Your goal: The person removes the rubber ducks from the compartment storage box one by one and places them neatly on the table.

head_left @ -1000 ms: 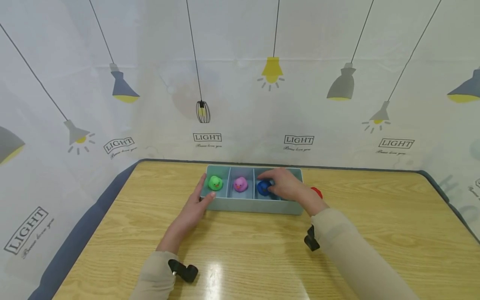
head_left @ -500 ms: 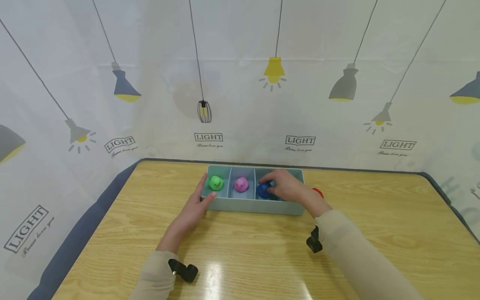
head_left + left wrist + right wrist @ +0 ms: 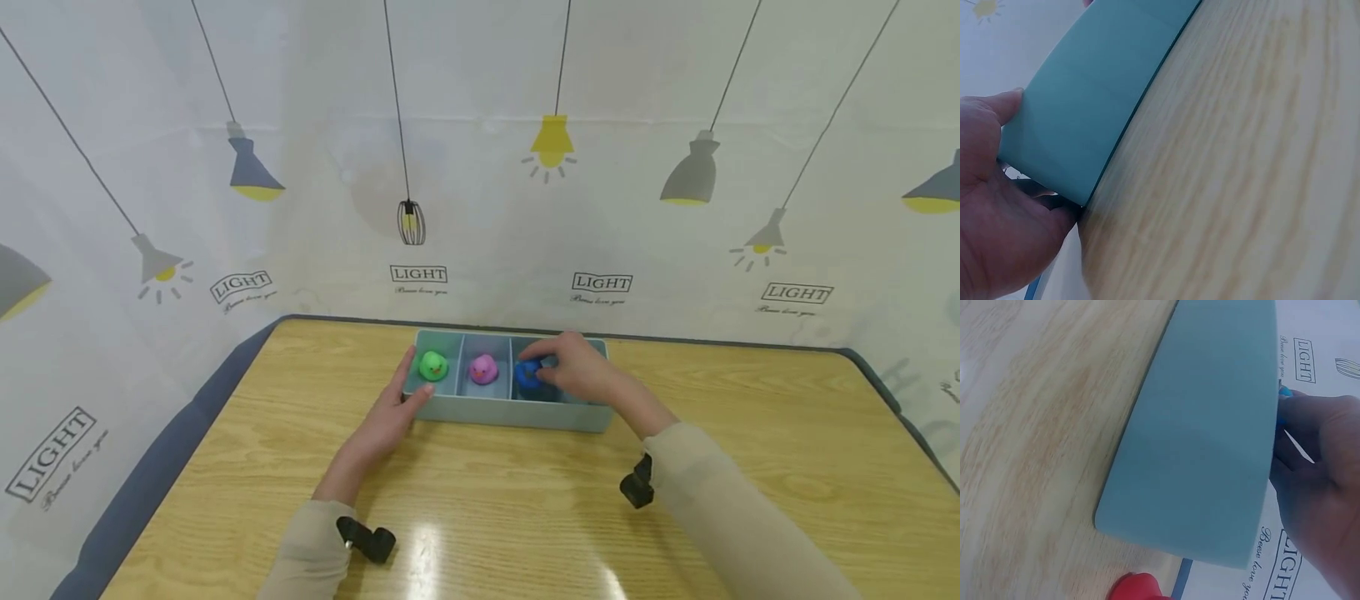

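Observation:
A pale blue-green box [image 3: 510, 412] with divided compartments stands lengthwise near the table's back edge. In its leftmost compartment sits a green toy duck [image 3: 432, 367], and in the one beside it a pink toy duck [image 3: 483, 369]. My right hand [image 3: 583, 371] reaches over the front wall and pinches a blue toy duck [image 3: 528, 374] between thumb and fingers at the third compartment. My left hand [image 3: 386, 415] grips the box's left end, thumb at the front rim and fingers along the end wall. The right wrist view shows only a bit of blue at the fingertips.
A red rounded object [image 3: 1136, 589] lies on the table by the box's right end, hidden behind my right forearm in the head view. Beyond the wooden table [image 3: 480, 500] hangs a white sheet [image 3: 495, 192] printed with lamps.
My right hand has risen slightly with the blue duck between its fingers, and its forearm has shifted right, covering the red object. The left hand keeps its place on the box.

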{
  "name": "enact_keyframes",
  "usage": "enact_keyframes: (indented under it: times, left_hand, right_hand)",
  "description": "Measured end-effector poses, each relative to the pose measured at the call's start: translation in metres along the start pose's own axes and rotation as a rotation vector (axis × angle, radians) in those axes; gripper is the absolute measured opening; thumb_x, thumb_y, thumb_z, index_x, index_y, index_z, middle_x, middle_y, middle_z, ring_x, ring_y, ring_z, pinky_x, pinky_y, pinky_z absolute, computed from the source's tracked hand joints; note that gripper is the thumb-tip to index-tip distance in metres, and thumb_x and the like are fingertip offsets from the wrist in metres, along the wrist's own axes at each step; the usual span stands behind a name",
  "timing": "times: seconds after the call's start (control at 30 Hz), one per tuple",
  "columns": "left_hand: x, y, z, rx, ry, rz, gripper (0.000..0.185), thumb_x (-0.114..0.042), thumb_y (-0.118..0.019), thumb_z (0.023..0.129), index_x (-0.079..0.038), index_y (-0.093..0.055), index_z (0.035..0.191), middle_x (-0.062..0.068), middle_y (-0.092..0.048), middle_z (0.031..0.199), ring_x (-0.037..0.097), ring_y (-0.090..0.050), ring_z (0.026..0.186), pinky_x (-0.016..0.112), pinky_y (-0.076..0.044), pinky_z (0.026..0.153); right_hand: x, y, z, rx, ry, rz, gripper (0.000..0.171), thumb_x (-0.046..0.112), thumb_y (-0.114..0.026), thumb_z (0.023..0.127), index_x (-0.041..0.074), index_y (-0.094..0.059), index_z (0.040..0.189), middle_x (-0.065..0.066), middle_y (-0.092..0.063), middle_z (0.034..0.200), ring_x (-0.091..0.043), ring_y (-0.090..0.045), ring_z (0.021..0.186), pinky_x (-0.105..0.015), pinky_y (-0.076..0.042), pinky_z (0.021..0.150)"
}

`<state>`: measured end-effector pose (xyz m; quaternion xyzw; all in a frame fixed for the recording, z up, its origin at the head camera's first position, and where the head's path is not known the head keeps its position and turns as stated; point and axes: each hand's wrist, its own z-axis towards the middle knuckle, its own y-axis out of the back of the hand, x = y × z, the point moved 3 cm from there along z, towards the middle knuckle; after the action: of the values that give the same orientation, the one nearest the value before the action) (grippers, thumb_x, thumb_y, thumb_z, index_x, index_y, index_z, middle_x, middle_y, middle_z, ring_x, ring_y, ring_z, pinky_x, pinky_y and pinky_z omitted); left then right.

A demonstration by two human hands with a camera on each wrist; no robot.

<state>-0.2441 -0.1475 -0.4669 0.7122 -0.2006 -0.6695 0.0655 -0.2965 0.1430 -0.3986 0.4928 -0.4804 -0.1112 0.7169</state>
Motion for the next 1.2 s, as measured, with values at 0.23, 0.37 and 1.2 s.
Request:
enact_keyframes:
  times: [0.23,0.37,1.2]
  left_hand:
    - [0.001,0.001,-0.001,0.005,0.001,-0.006,0.073,-0.035,-0.047,0.110,-0.030,-0.002,0.167,0.014,-0.003,0.171,0.037,-0.002,0.155,0.055,-0.006,0.124]
    - [0.000,0.002,-0.002,0.005,0.001,-0.013,0.073,-0.035,-0.047,0.110,-0.030,-0.002,0.167,0.014,-0.003,0.171,0.038,-0.002,0.155,0.055,-0.006,0.124]
    - [0.000,0.000,-0.001,0.011,0.003,-0.009,0.073,-0.035,-0.047,0.110,-0.029,-0.001,0.167,0.012,-0.002,0.171,0.037,-0.001,0.155,0.056,-0.005,0.123]
  right_hand:
    - [0.006,0.008,-0.008,-0.067,0.005,0.051,0.034,-0.002,-0.070,0.093,0.002,-0.071,0.127,-0.016,-0.070,0.125,-0.035,-0.063,0.121,-0.055,-0.052,0.099]
    - [0.010,0.011,-0.011,-0.074,0.040,0.048,0.034,-0.004,-0.070,0.093,0.001,-0.071,0.126,-0.016,-0.071,0.124,-0.037,-0.064,0.119,-0.057,-0.051,0.099]
    - [0.001,0.039,-0.039,-0.117,0.055,-0.013,0.033,-0.008,-0.071,0.090,0.000,-0.073,0.121,-0.016,-0.073,0.120,-0.037,-0.066,0.115,-0.055,-0.053,0.098]
